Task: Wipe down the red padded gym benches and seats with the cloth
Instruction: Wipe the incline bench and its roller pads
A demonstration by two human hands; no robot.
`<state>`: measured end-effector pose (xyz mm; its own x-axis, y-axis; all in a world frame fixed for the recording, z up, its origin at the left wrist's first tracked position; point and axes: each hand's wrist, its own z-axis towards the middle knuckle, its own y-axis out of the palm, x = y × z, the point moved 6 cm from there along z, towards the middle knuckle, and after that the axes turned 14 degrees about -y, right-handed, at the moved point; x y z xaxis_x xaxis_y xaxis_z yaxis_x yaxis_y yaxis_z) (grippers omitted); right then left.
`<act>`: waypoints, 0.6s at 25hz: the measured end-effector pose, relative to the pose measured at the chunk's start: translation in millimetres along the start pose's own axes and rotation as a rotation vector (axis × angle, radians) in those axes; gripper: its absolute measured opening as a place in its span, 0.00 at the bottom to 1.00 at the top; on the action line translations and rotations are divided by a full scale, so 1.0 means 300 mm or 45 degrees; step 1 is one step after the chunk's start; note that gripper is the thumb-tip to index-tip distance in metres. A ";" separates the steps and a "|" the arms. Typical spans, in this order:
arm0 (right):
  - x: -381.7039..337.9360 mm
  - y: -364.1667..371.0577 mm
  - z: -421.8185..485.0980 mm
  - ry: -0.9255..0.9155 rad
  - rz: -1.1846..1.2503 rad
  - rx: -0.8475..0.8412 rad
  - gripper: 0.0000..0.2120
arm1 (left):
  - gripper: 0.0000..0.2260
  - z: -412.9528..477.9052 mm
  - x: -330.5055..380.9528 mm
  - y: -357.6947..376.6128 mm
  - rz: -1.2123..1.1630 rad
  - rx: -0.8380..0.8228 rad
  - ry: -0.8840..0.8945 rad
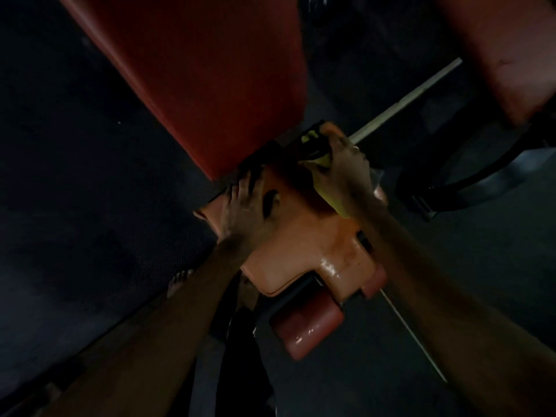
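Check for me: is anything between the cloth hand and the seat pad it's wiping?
Nothing visible. The right hand grips the yellow cloth at the far end of the seat pad. The left hand rests on the pad's left edge, off to the side.

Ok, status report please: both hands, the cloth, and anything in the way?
Left hand flat on red seat pad. Right hand grips yellow cloth at the seat's far edge. Long red back pad just beyond. Nothing blocking.
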<state>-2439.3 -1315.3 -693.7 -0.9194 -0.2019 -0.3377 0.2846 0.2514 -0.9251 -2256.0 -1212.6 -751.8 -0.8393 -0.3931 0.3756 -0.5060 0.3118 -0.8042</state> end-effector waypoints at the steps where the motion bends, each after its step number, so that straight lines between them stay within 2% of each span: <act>1: -0.033 0.014 -0.016 -0.076 -0.005 -0.055 0.30 | 0.29 -0.030 -0.060 -0.003 0.024 -0.032 0.014; 2: -0.058 0.003 -0.018 -0.063 -0.016 -0.071 0.29 | 0.29 -0.070 -0.140 -0.013 0.061 -0.018 0.009; 4: -0.061 -0.026 0.007 0.100 0.000 0.040 0.26 | 0.30 -0.143 -0.280 -0.038 0.059 -0.056 -0.002; 7: -0.153 -0.017 -0.024 0.294 0.019 0.169 0.26 | 0.29 -0.151 -0.361 -0.049 -0.014 -0.165 0.070; 9: -0.307 0.033 -0.060 0.195 0.067 0.060 0.24 | 0.26 -0.135 -0.400 -0.058 -0.034 -0.166 0.038; 11: -0.508 0.102 -0.114 -0.030 0.056 -0.322 0.24 | 0.24 -0.131 -0.470 -0.090 -0.113 -0.115 -0.123; 12: -0.603 0.120 -0.121 -0.172 -0.077 -0.463 0.24 | 0.23 -0.141 -0.511 -0.103 -0.157 -0.097 -0.205; 14: -0.651 0.139 -0.130 -0.249 -0.076 -0.430 0.25 | 0.21 -0.166 -0.574 -0.120 -0.226 -0.099 -0.300; 15: -0.635 0.156 -0.148 -0.298 -0.147 -0.286 0.25 | 0.21 -0.176 -0.594 -0.130 -0.253 -0.106 -0.318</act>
<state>-2263.0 -1223.1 -664.9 -0.8475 -0.4462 -0.2874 0.0914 0.4108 -0.9071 -2097.1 -1109.1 -763.1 -0.6531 -0.6501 0.3884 -0.6780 0.2735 -0.6822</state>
